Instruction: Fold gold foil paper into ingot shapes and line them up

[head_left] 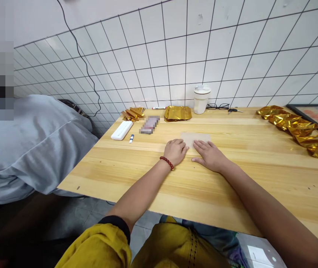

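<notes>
A thin, pale beige sheet (pixel 188 137), apparently paper, lies flat on the wooden table (pixel 136 167) in front of me. My left hand (pixel 176 150), with a red bead bracelet (pixel 166 161) on the wrist, rests palm down at the sheet's left edge. Its fingers are slightly bent, with the thumb apart, and they grip nothing that I can see. Lying flat with fingers stretched out, my right hand (pixel 209 154) touches the sheet's lower right part. The hands cover some of the sheet's near edge.
Folded gold foil pieces (pixel 177 113) stand at the back, with more foil (pixel 298 128) along the right. A white lidded cup (pixel 201 99), glasses (pixel 218 107) and keys (pixel 234 110) are near the wall. A white power bank (pixel 122 130) lies left. A person (pixel 36 145) sits left.
</notes>
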### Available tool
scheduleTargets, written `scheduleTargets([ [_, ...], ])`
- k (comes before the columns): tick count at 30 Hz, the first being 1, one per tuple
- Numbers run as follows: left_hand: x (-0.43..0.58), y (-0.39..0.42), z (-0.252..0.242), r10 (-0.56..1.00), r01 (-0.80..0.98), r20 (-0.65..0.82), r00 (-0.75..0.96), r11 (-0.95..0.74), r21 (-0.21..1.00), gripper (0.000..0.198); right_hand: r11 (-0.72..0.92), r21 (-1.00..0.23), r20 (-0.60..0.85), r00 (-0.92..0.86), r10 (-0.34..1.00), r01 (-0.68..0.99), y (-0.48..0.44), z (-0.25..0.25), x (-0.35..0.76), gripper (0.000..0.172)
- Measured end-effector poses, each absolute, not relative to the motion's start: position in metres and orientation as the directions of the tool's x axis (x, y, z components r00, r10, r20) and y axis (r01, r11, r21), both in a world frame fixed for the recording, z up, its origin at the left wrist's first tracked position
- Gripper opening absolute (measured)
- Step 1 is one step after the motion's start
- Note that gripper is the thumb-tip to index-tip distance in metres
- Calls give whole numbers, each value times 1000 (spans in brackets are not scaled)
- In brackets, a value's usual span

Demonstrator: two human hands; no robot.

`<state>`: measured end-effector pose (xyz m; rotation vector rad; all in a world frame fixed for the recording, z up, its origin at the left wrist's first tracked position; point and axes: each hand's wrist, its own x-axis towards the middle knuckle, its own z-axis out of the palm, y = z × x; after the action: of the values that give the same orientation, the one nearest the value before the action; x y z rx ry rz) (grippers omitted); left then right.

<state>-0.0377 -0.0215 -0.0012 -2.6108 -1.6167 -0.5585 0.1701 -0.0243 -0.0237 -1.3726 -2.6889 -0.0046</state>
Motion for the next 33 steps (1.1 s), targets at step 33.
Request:
scheduleTargets([
  [33, -34, -17, -7, 721, 705, 207, 661, -691, 160, 46, 326, 81, 36, -329, 944, 942, -41, -2, 156, 93],
])
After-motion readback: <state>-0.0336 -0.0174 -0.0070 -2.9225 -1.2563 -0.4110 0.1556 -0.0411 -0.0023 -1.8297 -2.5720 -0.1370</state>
